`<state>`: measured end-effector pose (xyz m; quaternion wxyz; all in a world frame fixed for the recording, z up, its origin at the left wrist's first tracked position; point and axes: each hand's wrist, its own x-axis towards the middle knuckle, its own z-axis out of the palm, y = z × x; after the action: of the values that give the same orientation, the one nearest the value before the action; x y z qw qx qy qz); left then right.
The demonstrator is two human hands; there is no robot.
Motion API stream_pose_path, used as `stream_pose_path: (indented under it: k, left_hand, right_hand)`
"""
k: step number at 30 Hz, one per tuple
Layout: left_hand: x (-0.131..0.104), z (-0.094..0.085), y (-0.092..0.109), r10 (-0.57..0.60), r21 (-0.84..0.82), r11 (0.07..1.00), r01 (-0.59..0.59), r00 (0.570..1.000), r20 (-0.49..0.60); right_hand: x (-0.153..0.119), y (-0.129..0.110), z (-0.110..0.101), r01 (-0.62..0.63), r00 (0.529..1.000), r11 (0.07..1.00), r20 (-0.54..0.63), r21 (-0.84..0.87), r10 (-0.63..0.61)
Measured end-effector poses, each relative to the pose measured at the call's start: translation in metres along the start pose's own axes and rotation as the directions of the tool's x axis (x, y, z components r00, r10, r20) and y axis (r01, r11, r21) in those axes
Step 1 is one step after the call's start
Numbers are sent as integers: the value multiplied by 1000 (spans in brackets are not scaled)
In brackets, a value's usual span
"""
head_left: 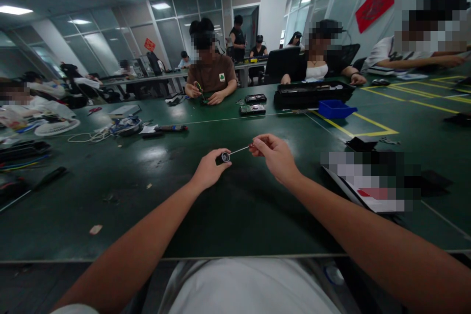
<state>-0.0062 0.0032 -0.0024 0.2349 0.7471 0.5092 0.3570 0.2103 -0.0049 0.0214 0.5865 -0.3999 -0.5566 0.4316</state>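
Above the middle of the green table, my left hand [212,169] is closed round a small black cylindrical part [223,158] with a round, light-rimmed end. To its right, my right hand [273,153] pinches the handle of a thin screwdriver [240,150]. The metal shaft points left, and its tip is at the black part; whether it goes inside cannot be made out. My fingers hide most of the handle.
A blue tray [336,109] and a long black housing [312,94] stand at the back right. Drives [252,109] lie near a person in brown [210,73]. Cables [125,125] and a black tool [171,128] are left. A white-and-black object [362,181] lies right.
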Motion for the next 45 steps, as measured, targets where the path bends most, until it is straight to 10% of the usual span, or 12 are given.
stream_pose_path:
  k: [28, 35, 41, 45]
  left_hand:
    - [-5, -1, 6, 50, 172, 983, -61, 996, 67]
    - [-4, -2, 4, 54, 128, 990, -57, 998, 24]
    - [-5, -1, 5, 121, 162, 980, -119, 993, -4]
    - [-5, 0, 6, 121, 178, 977, -118, 993, -7]
  right_hand:
    - [-11, -1, -1, 161, 984, 897, 136, -412, -114]
    - [-4, 8, 3, 66, 998, 983, -6, -170, -68]
    - [5, 13, 2, -304, 947, 904, -11, 301, 322]
    - [6, 14, 1, -243, 957, 923, -80, 297, 278]
